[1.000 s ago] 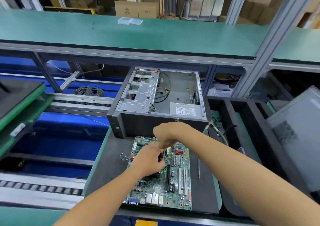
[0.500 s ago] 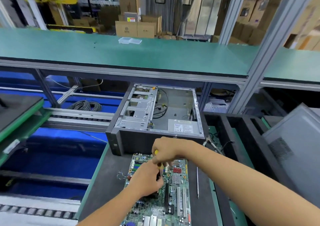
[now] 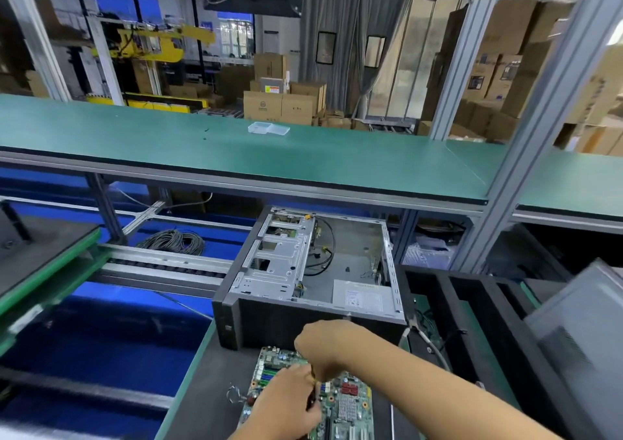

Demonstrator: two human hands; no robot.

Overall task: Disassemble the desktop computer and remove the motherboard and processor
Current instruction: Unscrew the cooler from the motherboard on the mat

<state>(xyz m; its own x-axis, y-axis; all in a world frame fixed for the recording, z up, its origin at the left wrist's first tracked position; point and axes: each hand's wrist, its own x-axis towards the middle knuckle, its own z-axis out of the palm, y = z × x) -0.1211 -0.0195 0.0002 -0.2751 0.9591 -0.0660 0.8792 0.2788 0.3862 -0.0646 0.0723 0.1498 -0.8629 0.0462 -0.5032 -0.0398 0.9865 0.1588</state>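
The green motherboard (image 3: 347,406) lies flat on a dark mat at the bottom of the view, just in front of the open computer case (image 3: 303,325). My right hand (image 3: 325,348) hovers over the board's upper middle and grips a screwdriver (image 3: 310,397) that points down at the board. My left hand (image 3: 286,406) covers the board's left half, its fingers curled close to the screwdriver's shaft. What lies under that hand is hidden. The case's interior is bare metal with a few loose cables.
A grey side panel (image 3: 580,338) leans at the right. A thin metal rod (image 3: 392,417) lies on the mat right of the board. Cables (image 3: 426,340) trail beside the case. A coil of wire (image 3: 175,242) sits at the left, and a clear plastic box (image 3: 268,128) on the green shelf.
The view has tilted upward, so the board and hands now sit at the bottom edge. Both hands stay at the same spot on the board with the screwdriver.
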